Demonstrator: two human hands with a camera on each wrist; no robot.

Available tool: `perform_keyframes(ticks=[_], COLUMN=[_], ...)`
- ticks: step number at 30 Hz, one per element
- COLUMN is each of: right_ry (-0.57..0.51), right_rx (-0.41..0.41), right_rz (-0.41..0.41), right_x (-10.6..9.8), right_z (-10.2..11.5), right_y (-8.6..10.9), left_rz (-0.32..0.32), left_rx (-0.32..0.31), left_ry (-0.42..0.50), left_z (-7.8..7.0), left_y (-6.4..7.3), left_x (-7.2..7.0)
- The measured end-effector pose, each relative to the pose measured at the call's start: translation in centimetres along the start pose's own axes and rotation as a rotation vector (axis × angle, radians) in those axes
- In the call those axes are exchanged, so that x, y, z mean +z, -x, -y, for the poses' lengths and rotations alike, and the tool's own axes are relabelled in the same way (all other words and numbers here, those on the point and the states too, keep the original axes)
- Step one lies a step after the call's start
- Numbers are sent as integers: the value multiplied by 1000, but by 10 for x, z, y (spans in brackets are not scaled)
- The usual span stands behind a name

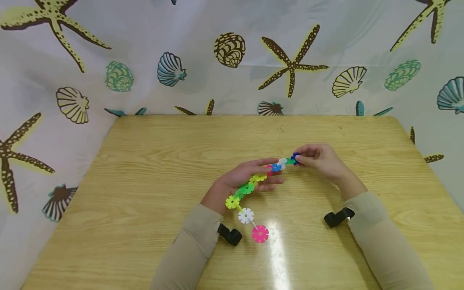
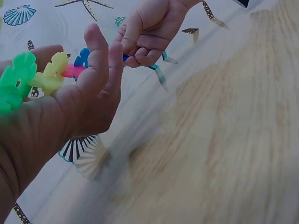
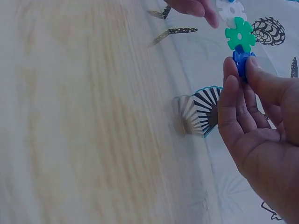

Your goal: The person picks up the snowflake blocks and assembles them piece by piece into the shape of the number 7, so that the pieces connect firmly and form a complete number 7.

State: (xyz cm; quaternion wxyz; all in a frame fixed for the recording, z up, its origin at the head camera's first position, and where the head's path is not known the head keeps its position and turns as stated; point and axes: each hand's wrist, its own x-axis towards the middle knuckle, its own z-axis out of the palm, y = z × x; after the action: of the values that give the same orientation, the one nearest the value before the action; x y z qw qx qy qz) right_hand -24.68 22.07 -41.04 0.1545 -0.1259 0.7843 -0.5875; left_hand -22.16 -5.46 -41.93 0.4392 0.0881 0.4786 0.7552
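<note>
A chain of flower-shaped plastic linking discs runs between the hands in the head view, held above the table. My right hand [image 1: 324, 162] pinches the dark blue disc [image 3: 241, 65] at its far end between thumb and fingers. Beside that disc come a green disc [image 3: 240, 35] and a white one [image 3: 230, 10]. Along my left hand [image 1: 250, 173], fingers extended and slightly bent, lie blue, pink, yellow and green discs [image 2: 18, 77]. Past its wrist the tail hangs down with a yellow disc [image 1: 232, 201], a white disc [image 1: 246, 216] and a pink disc [image 1: 260, 234] at the end.
Beneath the hands is a wooden table [image 1: 152, 161] with a bright reflection toward its front. A cloth printed with shells and starfish [image 1: 203, 24] rises behind and beside it. Black wrist straps [image 1: 230, 235] are on both sleeves.
</note>
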Motion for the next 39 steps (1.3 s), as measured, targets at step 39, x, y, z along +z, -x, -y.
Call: perform_keyframes(ticks=[39], right_ry=[-108], right_rx=[57], right_rz=[-30], right_x=[-16], right_z=[-11], right_y=[15], left_rz=[131], left_rx=[31], left_ry=[-284], left_z=[-16], left_y=[27], left_x=[-21])
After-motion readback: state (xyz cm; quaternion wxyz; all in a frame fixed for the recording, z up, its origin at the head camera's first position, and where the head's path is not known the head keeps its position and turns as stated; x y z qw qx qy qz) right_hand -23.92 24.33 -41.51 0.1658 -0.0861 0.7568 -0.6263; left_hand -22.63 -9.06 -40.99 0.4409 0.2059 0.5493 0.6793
